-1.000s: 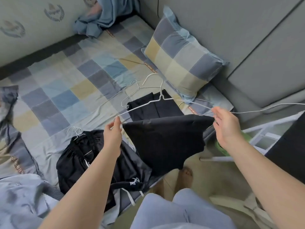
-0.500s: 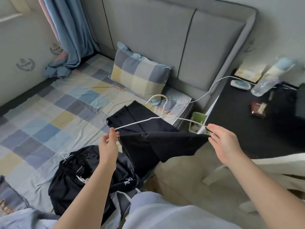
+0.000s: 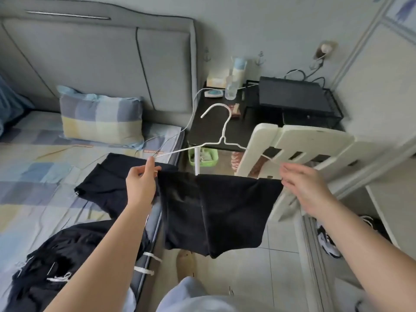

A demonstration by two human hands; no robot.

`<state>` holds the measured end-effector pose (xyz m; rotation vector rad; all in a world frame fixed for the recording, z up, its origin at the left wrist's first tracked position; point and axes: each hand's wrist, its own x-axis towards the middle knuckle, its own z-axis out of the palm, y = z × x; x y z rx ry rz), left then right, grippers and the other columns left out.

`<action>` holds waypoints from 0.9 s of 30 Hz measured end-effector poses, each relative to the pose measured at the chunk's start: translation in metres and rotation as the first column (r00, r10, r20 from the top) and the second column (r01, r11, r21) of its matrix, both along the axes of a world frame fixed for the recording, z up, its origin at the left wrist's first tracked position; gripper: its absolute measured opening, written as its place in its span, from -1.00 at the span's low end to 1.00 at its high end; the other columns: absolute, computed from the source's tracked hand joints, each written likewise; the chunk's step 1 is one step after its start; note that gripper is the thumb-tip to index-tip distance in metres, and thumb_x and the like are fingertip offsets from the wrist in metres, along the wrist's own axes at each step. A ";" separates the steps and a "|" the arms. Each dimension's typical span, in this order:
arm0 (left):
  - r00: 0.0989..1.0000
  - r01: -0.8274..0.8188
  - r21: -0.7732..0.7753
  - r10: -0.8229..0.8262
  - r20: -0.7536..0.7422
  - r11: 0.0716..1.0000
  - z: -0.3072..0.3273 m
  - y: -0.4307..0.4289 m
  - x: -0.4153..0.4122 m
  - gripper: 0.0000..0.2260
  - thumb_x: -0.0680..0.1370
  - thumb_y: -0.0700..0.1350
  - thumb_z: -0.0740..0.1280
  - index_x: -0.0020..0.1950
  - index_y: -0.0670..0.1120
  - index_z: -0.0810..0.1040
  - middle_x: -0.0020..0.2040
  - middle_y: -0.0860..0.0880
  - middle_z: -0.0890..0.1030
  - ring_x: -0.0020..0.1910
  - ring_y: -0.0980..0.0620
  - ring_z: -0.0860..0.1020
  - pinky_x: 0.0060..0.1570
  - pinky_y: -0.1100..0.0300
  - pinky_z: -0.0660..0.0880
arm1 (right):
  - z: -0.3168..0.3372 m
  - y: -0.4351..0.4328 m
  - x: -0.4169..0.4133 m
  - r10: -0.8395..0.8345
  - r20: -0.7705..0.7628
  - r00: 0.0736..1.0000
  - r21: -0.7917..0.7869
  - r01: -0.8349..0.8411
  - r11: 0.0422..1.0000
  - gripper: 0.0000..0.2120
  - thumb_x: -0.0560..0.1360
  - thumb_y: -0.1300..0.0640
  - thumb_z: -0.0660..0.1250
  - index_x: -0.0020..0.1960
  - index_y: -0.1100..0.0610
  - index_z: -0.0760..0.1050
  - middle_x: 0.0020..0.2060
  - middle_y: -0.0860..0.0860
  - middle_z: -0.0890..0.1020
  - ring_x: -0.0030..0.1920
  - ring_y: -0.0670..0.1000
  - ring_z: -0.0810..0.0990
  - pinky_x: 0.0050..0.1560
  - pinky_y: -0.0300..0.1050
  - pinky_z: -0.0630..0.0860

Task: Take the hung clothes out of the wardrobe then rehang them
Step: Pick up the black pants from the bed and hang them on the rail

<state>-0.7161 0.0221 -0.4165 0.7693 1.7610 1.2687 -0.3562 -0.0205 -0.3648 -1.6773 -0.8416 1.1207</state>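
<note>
Black garment on a white hanger, held up past the bed's edge.
Left hand (image 3: 141, 185) pinches the hanger (image 3: 221, 140) and the garment (image 3: 213, 210); right hand (image 3: 304, 190), fingers loosely curled, grips the other end over the floor (image 3: 279, 262).

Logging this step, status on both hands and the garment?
Left hand pinching white wire hanger, right hand at its other end. Black garment draped over the bar, held off the bed. White chair right behind it.
</note>
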 end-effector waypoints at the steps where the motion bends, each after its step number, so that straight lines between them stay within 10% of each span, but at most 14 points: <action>1: 0.999 0.042 0.008 -0.042 0.009 0.999 0.000 0.000 0.018 -0.55 0.52 0.29 0.33 0.05 -0.11 0.51 -0.10 0.05 0.72 -0.03 0.13 0.66 0.09 0.07 0.57 | 0.001 -0.017 0.017 -0.032 0.070 0.997 0.005 0.032 0.999 -0.70 0.52 0.25 0.40 0.25 0.22 0.55 0.11 0.07 0.63 0.12 0.01 0.61 0.16 -0.14 0.53; 4: 0.981 0.195 -0.015 -0.195 0.021 0.981 -0.005 0.000 0.074 -0.50 0.49 0.32 0.34 -0.01 -0.14 0.52 -0.13 0.03 0.72 -0.11 0.10 0.67 -0.06 0.10 0.57 | 0.001 -0.067 0.063 -0.117 0.275 0.954 0.011 0.118 0.993 -0.93 0.50 0.20 0.43 -0.03 0.13 0.65 -0.14 0.10 0.69 -0.06 0.10 0.69 0.02 -0.08 0.61; 12: 0.806 0.585 -0.129 -0.592 -0.012 0.800 -0.010 0.005 0.216 -0.55 0.54 0.27 0.29 -0.12 -0.13 0.61 -0.16 -0.05 0.66 -0.24 -0.03 0.55 -0.18 0.11 0.48 | 0.021 -0.164 0.150 -0.212 0.671 0.710 -0.073 0.347 0.935 -0.79 0.51 0.05 0.39 -0.30 -0.01 0.54 -0.40 -0.05 0.65 -0.24 0.07 0.65 -0.08 -0.01 0.56; 17: 0.616 0.781 -0.138 -0.787 0.009 0.610 -0.002 0.020 0.307 -0.59 0.55 0.27 0.30 0.05 -0.08 0.55 -0.12 0.02 0.70 -0.04 0.01 0.64 0.16 -0.06 0.54 | 0.058 -0.176 0.166 -0.206 0.690 0.694 -0.103 0.375 0.921 -0.81 0.52 0.02 0.39 -0.25 0.03 0.52 -0.42 -0.08 0.55 -0.44 -0.16 0.48 -0.43 -0.35 0.33; 23: 0.381 0.920 -0.091 -0.925 -0.015 0.380 0.039 0.050 0.400 -0.60 0.54 0.27 0.29 0.03 -0.07 0.53 -0.16 0.02 0.71 -0.12 -0.02 0.65 0.10 -0.12 0.58 | 0.097 -0.161 0.184 -0.292 0.642 0.709 -0.030 0.403 0.915 -0.94 0.50 0.04 0.41 -0.14 -0.01 0.57 -0.42 -0.03 0.58 -0.41 -0.10 0.49 -0.28 -0.09 0.47; 27: 0.162 0.986 -0.027 -0.985 -0.066 0.164 0.069 0.072 0.453 -0.70 0.58 0.22 0.28 0.03 -0.01 0.51 -0.02 0.05 0.68 0.01 0.06 0.63 0.19 -0.04 0.52 | 0.133 -0.145 0.190 -0.377 0.505 0.777 0.078 0.394 0.916 -0.90 0.53 0.23 0.37 0.05 0.15 0.53 -0.38 0.08 0.60 -0.46 -0.09 0.47 -0.42 -0.26 0.45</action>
